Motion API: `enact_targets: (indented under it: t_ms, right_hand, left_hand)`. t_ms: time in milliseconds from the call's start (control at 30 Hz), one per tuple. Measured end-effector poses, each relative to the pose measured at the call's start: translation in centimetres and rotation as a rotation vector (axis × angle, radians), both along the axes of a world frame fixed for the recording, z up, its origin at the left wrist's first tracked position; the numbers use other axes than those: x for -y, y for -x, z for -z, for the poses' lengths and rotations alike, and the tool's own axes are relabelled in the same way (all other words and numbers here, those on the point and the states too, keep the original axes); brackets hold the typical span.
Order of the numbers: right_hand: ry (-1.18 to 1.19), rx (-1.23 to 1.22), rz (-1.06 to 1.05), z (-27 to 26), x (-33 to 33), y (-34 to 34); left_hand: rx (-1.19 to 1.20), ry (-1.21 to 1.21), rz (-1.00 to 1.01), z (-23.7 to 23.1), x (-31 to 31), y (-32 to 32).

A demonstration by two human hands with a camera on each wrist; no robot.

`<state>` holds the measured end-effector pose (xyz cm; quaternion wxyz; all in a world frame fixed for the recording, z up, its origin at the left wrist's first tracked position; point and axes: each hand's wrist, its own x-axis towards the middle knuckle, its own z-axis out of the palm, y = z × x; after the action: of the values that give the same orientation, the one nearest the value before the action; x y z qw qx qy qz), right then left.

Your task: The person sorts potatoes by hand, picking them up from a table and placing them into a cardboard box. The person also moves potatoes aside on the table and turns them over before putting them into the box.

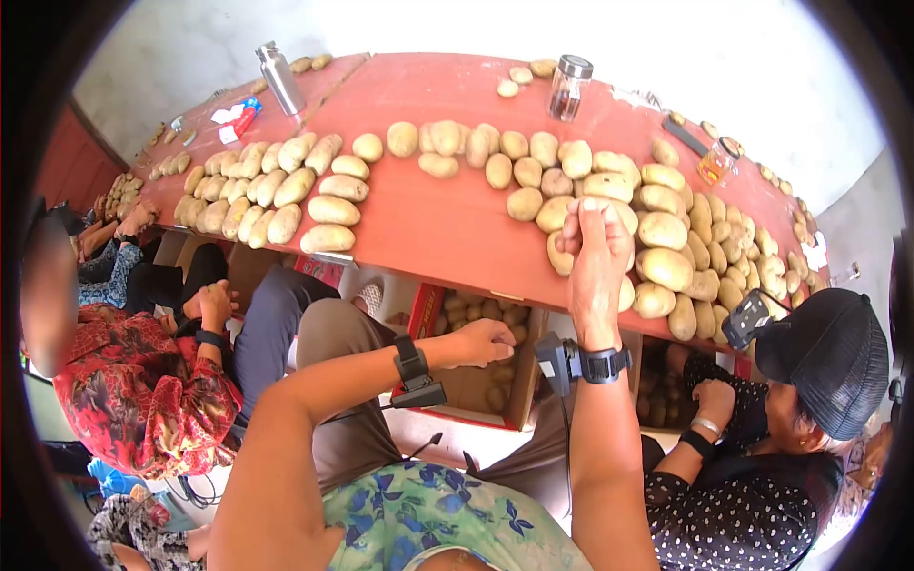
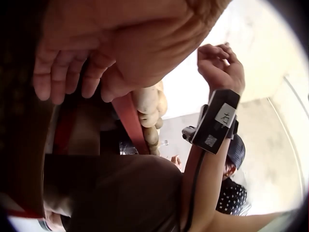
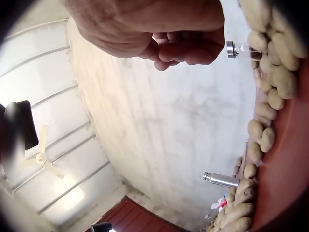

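Over an open box [image 1: 523, 400] of potatoes below the table edge, my left hand [image 1: 481, 343] hangs with its fingers loosely bent. The left wrist view shows nothing held in that hand [image 2: 116, 43]. My right hand [image 1: 600, 252] is raised in front of the potatoes [image 1: 666, 269] piled on the red table [image 1: 428, 219]. Its fingers are curled inward, and no object shows in it [image 3: 178, 36] in the right wrist view. Whether its fingertips touch a potato cannot be told.
Rows of potatoes [image 1: 328, 209] lie at the left of the table. A steel bottle [image 1: 280, 81] and glass jars [image 1: 569, 88] stand farther back. People sit on both sides, one at the right in a black cap [image 1: 826, 352].
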<state>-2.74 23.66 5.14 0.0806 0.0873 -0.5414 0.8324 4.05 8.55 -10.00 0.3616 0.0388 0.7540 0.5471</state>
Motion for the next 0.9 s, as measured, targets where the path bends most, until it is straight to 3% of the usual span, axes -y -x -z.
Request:
enact_targets:
  t_ms: [33, 133, 267, 467, 567, 667, 900]
  right_hand:
    - [-0.007, 0.003, -0.006, 0.0, 0.1, 0.0]
    - [-0.041, 0.023, -0.01, 0.4, 0.4, 0.0]
    - [-0.083, 0.021, -0.032, 0.6, 1.6, 0.2]
    - [-0.123, 0.086, -0.102, 1.3, 4.5, -0.1]
    - [-0.172, 0.116, -0.156, 1.4, 5.5, -0.6]
    - [-0.183, 0.127, -0.199, 2.1, 6.3, 0.5]
    - [-0.186, 0.158, -0.251, 3.4, 7.5, 2.2]
  left_hand:
    - [-0.234, 0.178, 0.09, -3.8, -0.4, 0.2]
    - [-0.595, 0.183, 0.02, -5.4, 0.7, 2.8]
    - [-0.79, 0.173, -0.206, -7.9, 3.5, 8.1]
    - [-1.002, 0.525, -0.615, -6.5, 9.0, 13.9]
    - [-0.934, 0.675, -0.671, -7.3, 9.7, 14.9]
    - [-0.935, 0.645, -0.759, -6.4, 10.3, 17.7]
    - [-0.765, 0.766, -0.662, -6.6, 10.0, 19.5]
